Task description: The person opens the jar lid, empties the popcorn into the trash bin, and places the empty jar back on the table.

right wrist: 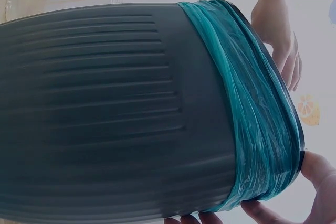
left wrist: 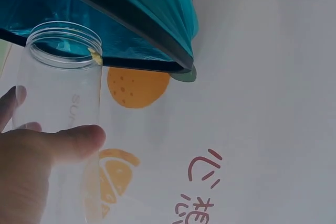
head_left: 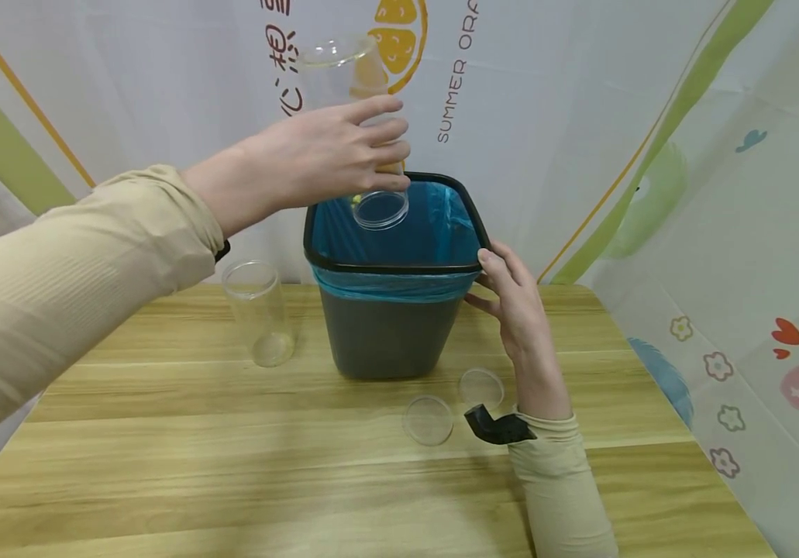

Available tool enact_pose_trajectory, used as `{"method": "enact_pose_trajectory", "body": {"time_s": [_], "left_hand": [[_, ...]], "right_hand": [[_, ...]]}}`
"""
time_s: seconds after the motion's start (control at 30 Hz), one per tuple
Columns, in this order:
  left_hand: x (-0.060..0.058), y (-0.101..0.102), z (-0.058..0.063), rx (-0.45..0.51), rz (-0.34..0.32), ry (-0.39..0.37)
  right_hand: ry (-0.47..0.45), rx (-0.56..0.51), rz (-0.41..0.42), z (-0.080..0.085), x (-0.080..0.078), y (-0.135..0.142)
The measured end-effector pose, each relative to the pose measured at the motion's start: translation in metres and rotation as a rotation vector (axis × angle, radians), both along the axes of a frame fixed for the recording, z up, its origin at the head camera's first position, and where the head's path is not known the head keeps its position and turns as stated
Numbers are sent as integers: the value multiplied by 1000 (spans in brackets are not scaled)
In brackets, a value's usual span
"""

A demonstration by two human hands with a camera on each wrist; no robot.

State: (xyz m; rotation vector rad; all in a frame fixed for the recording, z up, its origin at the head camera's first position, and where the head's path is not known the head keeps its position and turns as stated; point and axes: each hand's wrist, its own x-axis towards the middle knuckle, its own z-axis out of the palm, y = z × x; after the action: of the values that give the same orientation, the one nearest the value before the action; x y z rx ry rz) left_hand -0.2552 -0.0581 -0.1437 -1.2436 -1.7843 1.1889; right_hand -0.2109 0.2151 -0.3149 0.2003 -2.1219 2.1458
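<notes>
My left hand grips a clear plastic jar tipped mouth-down over a dark grey trash bin. A small yellow bit clings to the jar's threaded mouth, which hangs just inside the bin's opening. A blue-green bag lines the bin and folds over below its black rim. At the bin's right side, my right hand holds the rim, thumb on top and fingers against the outside. In the left wrist view, thumb and fingers wrap round the jar.
A second clear jar stands upright on the wooden table, left of the bin. Two round clear lids lie in front of the bin, near my right wrist. Behind the table hangs a printed white curtain.
</notes>
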Motion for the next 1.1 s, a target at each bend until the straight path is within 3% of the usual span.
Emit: {"method": "enact_pose_trajectory", "body": {"time_s": [0.23,0.53,0.93,1.1], "left_hand": [[0,5,-1,-60,8,49],[1,10,-2,-185,-38,112],[0,4,-6,-156,-28,122],[0,1,-6,-100,-21,73]], "right_hand": [[0,1,4,0,0,0],[-1,4,1,0,0,0],[2,0,5,1,0,0],[2,1,0,0,1,0]]}}
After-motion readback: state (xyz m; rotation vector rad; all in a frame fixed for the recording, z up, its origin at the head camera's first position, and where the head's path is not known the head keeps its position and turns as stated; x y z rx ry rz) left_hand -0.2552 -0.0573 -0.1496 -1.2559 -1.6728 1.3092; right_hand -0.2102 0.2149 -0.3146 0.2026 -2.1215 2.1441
